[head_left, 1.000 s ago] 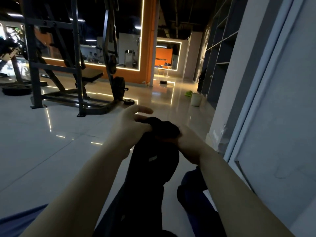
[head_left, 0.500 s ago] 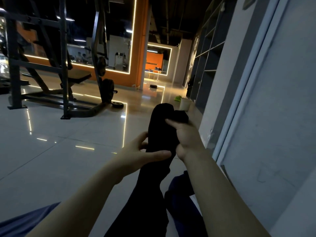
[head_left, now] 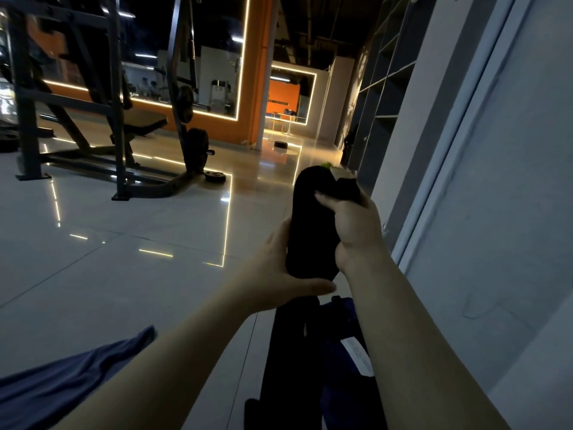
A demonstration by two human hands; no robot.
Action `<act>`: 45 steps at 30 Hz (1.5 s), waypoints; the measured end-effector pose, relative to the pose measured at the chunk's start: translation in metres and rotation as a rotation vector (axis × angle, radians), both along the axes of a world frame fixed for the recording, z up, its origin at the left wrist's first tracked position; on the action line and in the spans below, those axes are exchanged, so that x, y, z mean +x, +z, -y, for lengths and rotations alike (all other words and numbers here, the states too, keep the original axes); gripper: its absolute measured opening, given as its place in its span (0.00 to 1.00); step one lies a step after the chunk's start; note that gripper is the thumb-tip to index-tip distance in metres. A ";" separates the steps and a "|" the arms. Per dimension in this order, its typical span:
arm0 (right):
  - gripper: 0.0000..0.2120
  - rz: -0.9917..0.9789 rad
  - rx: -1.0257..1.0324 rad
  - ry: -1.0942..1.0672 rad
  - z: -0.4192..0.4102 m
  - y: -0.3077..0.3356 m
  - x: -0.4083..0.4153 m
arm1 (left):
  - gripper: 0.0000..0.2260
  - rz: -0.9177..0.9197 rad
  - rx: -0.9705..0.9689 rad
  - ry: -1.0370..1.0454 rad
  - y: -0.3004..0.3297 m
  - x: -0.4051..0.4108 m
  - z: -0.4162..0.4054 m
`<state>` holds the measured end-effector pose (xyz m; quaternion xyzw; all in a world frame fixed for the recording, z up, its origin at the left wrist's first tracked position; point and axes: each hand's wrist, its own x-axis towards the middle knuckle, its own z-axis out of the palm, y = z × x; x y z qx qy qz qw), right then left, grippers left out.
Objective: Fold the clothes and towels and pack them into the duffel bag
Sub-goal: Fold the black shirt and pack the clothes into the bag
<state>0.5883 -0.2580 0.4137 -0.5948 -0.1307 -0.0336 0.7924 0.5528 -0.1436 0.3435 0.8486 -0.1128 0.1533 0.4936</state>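
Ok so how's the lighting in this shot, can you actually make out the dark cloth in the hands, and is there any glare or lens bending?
Head view: dim overall; the black cloth reads as a near-featureless silhouette, folds not visible. Both hands, left hand and right hand, are lit well enough. Light strips glare off the glossy floor. Wide-angle bending tilts the wall at right.

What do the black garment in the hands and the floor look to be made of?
Black garment: soft matte fabric, likely knit; it drapes limply from the right hand and left hand. Floor: glossy polished tile, judging by grout lines and mirrored light strips.
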 end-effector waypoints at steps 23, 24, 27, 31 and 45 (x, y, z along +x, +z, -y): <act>0.07 -0.278 -0.885 0.089 0.030 -0.081 0.055 | 0.08 -0.273 -0.256 0.160 0.028 -0.038 -0.083; 0.10 -0.227 -0.906 0.110 0.027 -0.080 0.056 | 0.08 -0.273 -0.240 0.168 0.028 -0.038 -0.082; 0.22 -0.020 -0.836 0.422 0.006 -0.061 0.033 | 0.08 -0.258 -0.182 0.148 0.032 -0.038 -0.076; 0.17 0.078 -0.659 0.672 -0.025 -0.058 0.001 | 0.07 -0.183 -0.122 0.110 0.038 -0.036 -0.066; 0.05 0.173 -0.364 0.334 -0.004 -0.012 -0.005 | 0.14 -0.328 -0.471 -0.115 -0.001 -0.028 -0.078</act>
